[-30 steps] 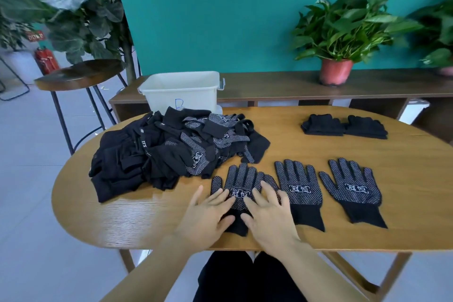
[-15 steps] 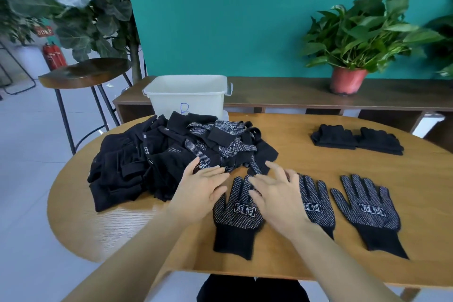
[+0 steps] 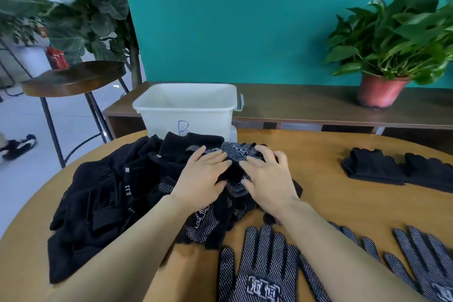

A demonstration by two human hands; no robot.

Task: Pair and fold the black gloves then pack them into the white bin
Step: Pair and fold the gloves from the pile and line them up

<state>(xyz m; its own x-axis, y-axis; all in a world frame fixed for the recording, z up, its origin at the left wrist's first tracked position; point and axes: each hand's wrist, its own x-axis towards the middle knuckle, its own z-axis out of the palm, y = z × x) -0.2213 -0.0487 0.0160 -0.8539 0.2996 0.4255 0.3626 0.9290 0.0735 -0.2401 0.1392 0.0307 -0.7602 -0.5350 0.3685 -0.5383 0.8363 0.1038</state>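
Reaching into the pile of black gloves [image 3: 115,203] with both hands, I have my left hand [image 3: 203,179] lying on top of it, fingers fairly straight and spread, thumb tucked in toward the middle. My right hand [image 3: 268,179] sits just beside it on the same heap, its fingers bent over a dotted glove at the top. I cannot tell whether they pinch the cloth or only press on it. The pile covers the left part of the wooden table [image 3: 343,206] and touches the front wall of the white bin [image 3: 186,110], which stands at the far edge with a blue letter on its face. I see no gloves inside it. Close to me, a dotted glove [image 3: 259,274] lies flat, palm side up, fingers pointing away. A second flat glove [image 3: 353,235] is mostly hidden under my right forearm, and a third flat glove [image 3: 426,260] lies at the right edge. Well apart, on the far right of the table, two folded pairs [image 3: 372,167] rest side by side, touching. Behind the table, a potted plant [image 3: 382,91] stands on a low sideboard [image 3: 306,103], and a stool [image 3: 73,78] is off to the left.
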